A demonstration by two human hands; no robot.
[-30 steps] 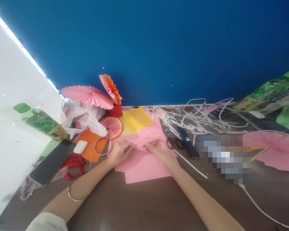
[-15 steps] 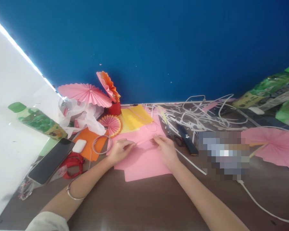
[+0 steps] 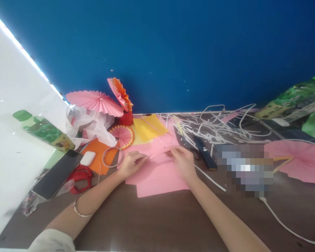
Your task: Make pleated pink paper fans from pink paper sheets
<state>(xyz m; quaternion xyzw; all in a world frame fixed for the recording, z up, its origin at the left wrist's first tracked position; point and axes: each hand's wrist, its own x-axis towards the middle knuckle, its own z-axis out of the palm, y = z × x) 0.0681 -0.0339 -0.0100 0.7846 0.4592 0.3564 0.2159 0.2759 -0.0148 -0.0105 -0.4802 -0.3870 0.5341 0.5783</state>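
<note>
Your left hand [image 3: 131,163] and right hand [image 3: 183,161] pinch a pink paper [image 3: 157,171] fold; scissors [image 3: 199,151] lie at three o'clock, a wire ring [image 3: 112,157] at nine.

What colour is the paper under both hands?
Pink paper, clearest in the head view.

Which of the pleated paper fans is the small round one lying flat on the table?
The small pink fan with the orange rim, flat beside the yellow paper. The other fans are larger: one pink fan and the orange fan stand raised behind it.
</note>
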